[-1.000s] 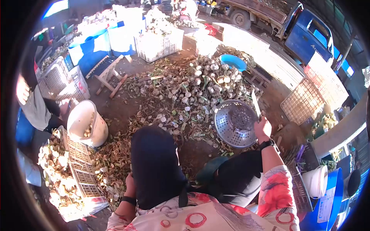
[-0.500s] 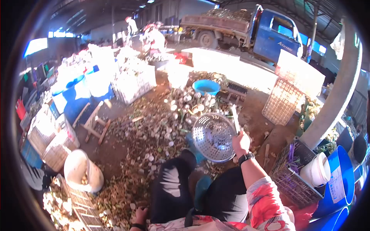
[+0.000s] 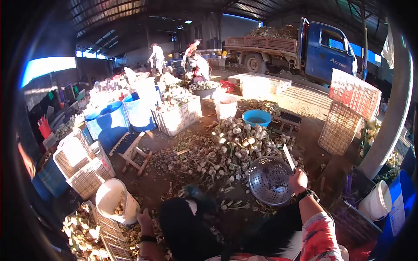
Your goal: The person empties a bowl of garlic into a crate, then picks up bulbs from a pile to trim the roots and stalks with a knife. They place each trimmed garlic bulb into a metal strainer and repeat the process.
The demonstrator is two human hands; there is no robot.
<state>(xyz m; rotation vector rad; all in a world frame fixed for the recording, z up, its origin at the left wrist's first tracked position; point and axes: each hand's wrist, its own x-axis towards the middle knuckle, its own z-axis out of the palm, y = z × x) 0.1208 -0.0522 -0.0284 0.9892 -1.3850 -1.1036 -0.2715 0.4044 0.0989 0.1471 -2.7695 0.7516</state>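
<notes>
My right hand is closed around the handle end of a knife, its pale blade pointing up and forward. Right at these fingers is the rim of a metal colander, tilted with its hollow facing me. Low on the left, my left hand has its fingers extended beside a white bucket, and nothing shows in them. A few pale pieces lie inside the bucket. Ahead of my knees spreads a heap of garlic bulbs with stems.
A blue basin stands behind the heap, with a small wooden stool to the left. White crates and blue barrels line the left side. A pillar rises on the right. People and a truck are farther back.
My left hand has moved forward, up to the white bucket's side. The whole view has shifted, and the scene is less glaring. My right hand still grips the knife beside the colander.
</notes>
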